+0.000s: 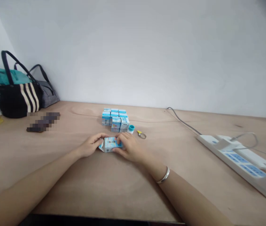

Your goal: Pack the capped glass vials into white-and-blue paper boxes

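Carton [110, 144] — between left fingers [99, 137], right fingers [123, 138]

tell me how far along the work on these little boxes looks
Looks done: small blue and white boxes stand in tidy rows, though whether they are finished cannot be told. In hand: the left hand and right hand hold one more box, its end flap loose. Left: a teal cap and a small yellow clip lie by the rows, out of the hands.
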`<act>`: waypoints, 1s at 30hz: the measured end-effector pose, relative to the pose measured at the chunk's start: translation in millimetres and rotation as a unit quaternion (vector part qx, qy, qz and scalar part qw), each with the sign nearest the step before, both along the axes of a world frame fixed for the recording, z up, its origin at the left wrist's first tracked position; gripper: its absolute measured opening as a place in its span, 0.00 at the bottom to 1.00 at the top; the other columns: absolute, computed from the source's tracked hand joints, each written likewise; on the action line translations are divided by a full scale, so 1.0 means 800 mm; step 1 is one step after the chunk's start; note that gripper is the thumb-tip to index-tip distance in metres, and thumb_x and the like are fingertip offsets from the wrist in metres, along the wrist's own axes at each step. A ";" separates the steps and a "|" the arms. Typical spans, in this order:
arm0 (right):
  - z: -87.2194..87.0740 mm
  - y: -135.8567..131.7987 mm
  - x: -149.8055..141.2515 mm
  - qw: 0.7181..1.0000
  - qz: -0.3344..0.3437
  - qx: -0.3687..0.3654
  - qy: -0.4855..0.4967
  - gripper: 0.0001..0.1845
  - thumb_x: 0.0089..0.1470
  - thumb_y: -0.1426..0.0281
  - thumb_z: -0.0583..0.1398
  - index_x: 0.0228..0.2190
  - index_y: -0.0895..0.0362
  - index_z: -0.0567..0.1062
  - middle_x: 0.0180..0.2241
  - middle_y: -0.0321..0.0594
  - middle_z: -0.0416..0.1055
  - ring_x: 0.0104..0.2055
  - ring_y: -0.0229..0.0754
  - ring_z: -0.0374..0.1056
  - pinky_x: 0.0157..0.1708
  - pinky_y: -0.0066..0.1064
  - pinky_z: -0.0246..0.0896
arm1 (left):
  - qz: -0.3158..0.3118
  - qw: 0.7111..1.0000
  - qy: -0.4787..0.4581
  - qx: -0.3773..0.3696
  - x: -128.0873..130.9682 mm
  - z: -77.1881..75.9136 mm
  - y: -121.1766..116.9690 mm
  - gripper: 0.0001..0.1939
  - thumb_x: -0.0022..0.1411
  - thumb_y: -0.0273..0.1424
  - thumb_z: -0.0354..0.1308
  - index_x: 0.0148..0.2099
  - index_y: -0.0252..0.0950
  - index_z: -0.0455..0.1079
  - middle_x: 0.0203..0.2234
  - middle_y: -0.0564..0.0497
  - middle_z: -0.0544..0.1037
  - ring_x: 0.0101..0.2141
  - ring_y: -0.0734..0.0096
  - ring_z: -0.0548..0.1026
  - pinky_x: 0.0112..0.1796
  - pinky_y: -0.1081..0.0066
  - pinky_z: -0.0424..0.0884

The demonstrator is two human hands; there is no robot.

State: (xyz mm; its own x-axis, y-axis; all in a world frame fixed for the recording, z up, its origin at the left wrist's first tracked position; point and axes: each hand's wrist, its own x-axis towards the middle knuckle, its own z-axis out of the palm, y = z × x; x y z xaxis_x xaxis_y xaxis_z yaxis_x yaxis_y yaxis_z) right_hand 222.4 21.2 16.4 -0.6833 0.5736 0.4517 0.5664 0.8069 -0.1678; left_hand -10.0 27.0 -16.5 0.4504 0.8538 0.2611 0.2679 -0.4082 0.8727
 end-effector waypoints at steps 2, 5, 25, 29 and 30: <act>0.000 -0.003 0.001 1.000 -0.014 0.006 -0.004 0.13 0.54 0.60 0.59 0.31 0.56 0.63 0.37 0.45 0.68 0.39 0.45 0.63 0.38 0.35 0.55 | 0.006 0.998 0.039 0.038 -0.007 0.000 0.002 0.19 0.62 0.26 0.44 0.53 0.37 0.65 0.46 0.48 0.74 0.47 0.66 0.72 0.50 0.62 0.68; 0.001 -0.007 0.001 0.999 -0.026 0.018 -0.012 0.14 0.53 0.59 0.59 0.34 0.57 0.64 0.37 0.46 0.68 0.39 0.46 0.63 0.38 0.35 0.55 | 0.035 0.984 0.100 0.141 -0.013 0.004 0.001 0.20 0.61 0.26 0.46 0.55 0.38 0.65 0.51 0.46 0.71 0.52 0.63 0.68 0.55 0.59 0.62; 0.020 0.002 0.008 0.980 -0.055 -0.112 0.153 0.06 0.51 0.67 0.60 0.32 0.56 0.75 0.29 0.37 0.76 0.30 0.38 0.70 0.31 0.28 0.61 | 0.056 0.983 0.047 0.171 0.017 0.015 -0.013 0.16 0.63 0.35 0.51 0.51 0.39 0.69 0.40 0.51 0.79 0.34 0.70 0.77 0.34 0.73 0.73; 0.007 0.013 0.008 0.969 -0.088 -0.102 0.206 0.06 0.51 0.66 0.60 0.30 0.56 0.74 0.29 0.37 0.75 0.31 0.40 0.70 0.32 0.30 0.62 | 0.099 0.992 0.000 0.084 0.024 0.009 -0.006 0.18 0.61 0.37 0.52 0.51 0.37 0.69 0.36 0.51 0.79 0.28 0.71 0.76 0.27 0.74 0.72; 0.003 0.014 0.008 0.973 -0.083 -0.099 0.191 0.05 0.51 0.67 0.60 0.30 0.56 0.74 0.29 0.37 0.75 0.31 0.40 0.69 0.32 0.30 0.62 | 0.100 0.990 0.006 0.096 0.023 0.007 -0.003 0.16 0.61 0.37 0.53 0.49 0.38 0.70 0.36 0.51 0.79 0.31 0.70 0.77 0.30 0.72 0.73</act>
